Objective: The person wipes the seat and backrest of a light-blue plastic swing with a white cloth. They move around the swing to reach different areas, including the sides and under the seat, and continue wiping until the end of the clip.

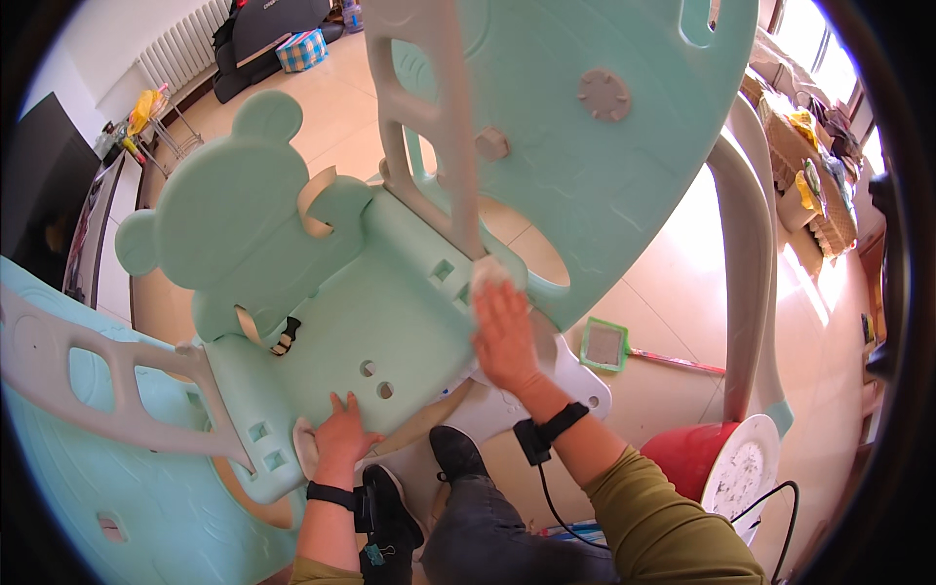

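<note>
A mint-green plastic child's swing seat [380, 307] with a bear-shaped backrest [234, 197] is in front of me. My right hand [504, 336] presses a whitish cloth or wipe [490, 270] against the seat's right side, by the foot of a grey plastic side bar [461, 131]. The fingers partly cover the wipe. Spread on the seat's front edge, my left hand [342, 435] rests beside a pale rounded knob [306, 446] and holds nothing. A beige strap [252, 325] with a black buckle [287, 334] lies at the back of the seat.
Mint-green side panels [556, 168] flank the seat, the left one [124, 468] lower. A green-framed fly swatter [605, 344] lies on the tiled floor. A red and white round object [738, 468] stands by my right elbow, near a cable. Grey curved rails [746, 278] rise at right.
</note>
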The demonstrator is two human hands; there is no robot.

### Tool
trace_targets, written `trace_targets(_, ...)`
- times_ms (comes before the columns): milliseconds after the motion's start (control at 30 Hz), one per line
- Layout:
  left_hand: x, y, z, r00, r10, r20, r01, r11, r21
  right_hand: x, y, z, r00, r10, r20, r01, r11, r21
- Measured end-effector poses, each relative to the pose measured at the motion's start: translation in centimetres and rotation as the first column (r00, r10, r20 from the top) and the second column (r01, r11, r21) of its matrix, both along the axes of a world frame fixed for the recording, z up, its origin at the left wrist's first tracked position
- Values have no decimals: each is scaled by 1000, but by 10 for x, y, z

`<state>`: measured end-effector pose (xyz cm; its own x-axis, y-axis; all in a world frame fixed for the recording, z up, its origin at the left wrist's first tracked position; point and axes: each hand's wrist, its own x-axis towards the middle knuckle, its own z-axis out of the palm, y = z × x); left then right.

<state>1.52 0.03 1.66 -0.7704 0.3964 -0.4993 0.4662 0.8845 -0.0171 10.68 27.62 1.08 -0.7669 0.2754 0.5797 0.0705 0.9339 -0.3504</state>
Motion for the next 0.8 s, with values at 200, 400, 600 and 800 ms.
trace_targets(200, 2, -5, 3, 1000, -5, 27, 5, 1000, -8, -1, 3, 12, 998, 30, 57, -31, 999, 17)
trace_targets(400, 3, -4, 3, 1000, -25, 9, 26, 1000, -5, -34, 29, 41, 991, -123, 42, 124, 992, -6)
trace_targets(600, 7, -9, -2, 996, -66, -52, 69, 997, 47, -40, 38, 19, 968, -210, -134, 193, 973, -128)
trace_targets(800, 6, -8, -11, 997, -42, -66, 44, 998, 35, -57, 57, -8, 918, -390, -76, 109, 431, -896)
